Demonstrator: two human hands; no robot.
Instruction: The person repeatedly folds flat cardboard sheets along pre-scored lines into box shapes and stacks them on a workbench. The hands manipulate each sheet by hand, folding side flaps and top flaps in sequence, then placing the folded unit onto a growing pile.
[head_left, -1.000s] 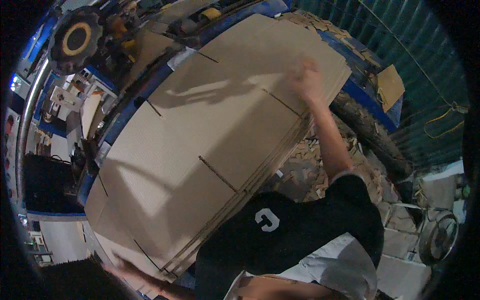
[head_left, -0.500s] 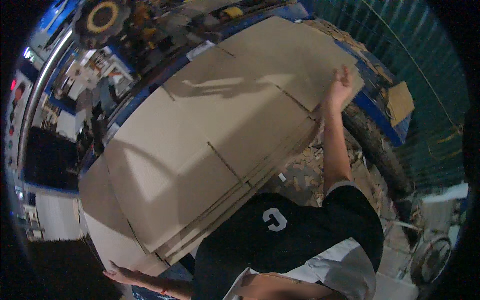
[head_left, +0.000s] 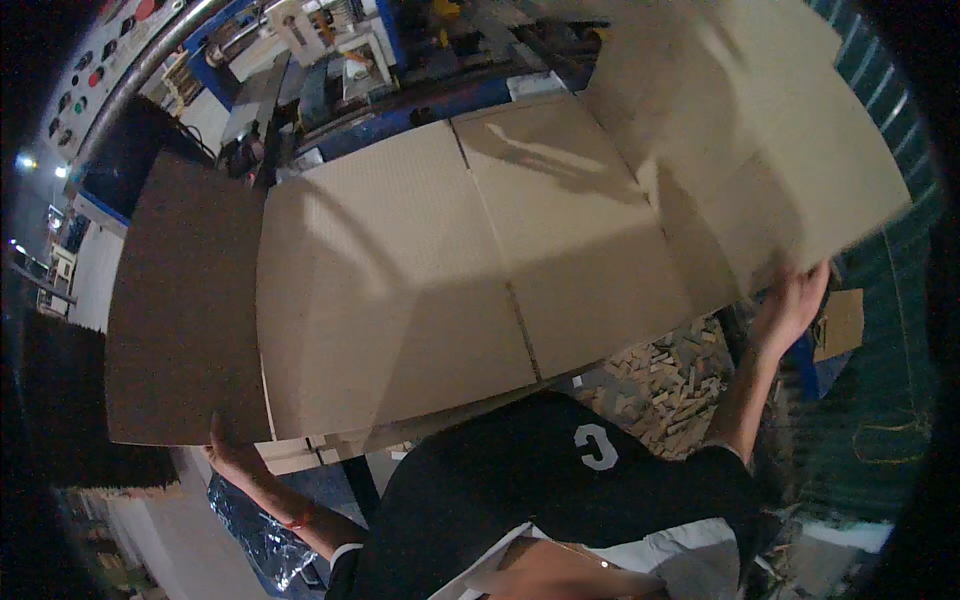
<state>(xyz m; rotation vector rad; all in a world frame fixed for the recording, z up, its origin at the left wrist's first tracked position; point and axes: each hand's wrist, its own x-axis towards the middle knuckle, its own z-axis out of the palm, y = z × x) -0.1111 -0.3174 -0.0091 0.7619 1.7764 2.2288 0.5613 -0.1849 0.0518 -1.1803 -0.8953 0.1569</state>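
A large brown slotted cardboard sheet (head_left: 400, 310) spreads across the view in front of me, creased into panels. Its right panel (head_left: 760, 130) tilts upward at the crease, and the darker left panel (head_left: 185, 310) is also bent up. My left hand (head_left: 235, 462) is closed on the near left edge, with the thumb on top and the other fingers hidden beneath. At the near right edge my right hand (head_left: 793, 305) grips the same sheet. Edges of more cardboard sheets (head_left: 345, 440) show just under it, close to my body.
Beyond the sheet stands a machine with a blue frame (head_left: 430, 112). A metal bar (head_left: 150, 85) and a button panel are at upper left. Cardboard scraps (head_left: 675, 385) lie below right, near a green corrugated wall (head_left: 890, 350). Crumpled plastic film (head_left: 265, 535) sits at lower left.
Both hands have closed on the top sheet. Its right and left panels have risen and bent at the creases. The head view has shifted too.
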